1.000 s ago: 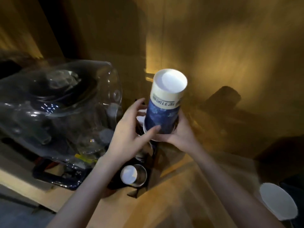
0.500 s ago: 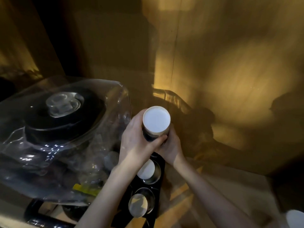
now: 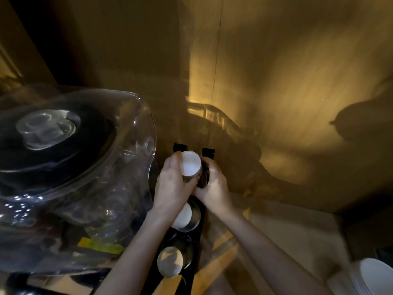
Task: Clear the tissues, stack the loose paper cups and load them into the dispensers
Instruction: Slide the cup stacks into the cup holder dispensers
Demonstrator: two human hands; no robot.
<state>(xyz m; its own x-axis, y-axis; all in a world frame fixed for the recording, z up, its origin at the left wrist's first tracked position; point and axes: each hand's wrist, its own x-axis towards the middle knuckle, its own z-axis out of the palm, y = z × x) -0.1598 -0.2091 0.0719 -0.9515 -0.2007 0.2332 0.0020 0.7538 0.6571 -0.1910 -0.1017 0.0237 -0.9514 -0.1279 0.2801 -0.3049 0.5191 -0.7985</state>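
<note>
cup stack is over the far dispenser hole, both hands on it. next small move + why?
Probably press the cup stack straight down into the far hole of the black dispenser rack. Its white end and part of its side are above the rack, held by the left hand and the right hand. The stack in the next hole sits low, so this one looks unseated.

A wooden wall (image 3: 276,60) fills the upper half of the frame, dark at upper left and lit by a warm yellow glow at centre and right. A thin vertical seam (image 3: 218,50) runs down it at centre. Soft shadows (image 3: 365,124) fall across its right side. Below, a pale wooden counter (image 3: 265,241) stretches to the lower right. A large clear plastic jug (image 3: 70,167), with a dark round top, takes up the left of the frame
</note>
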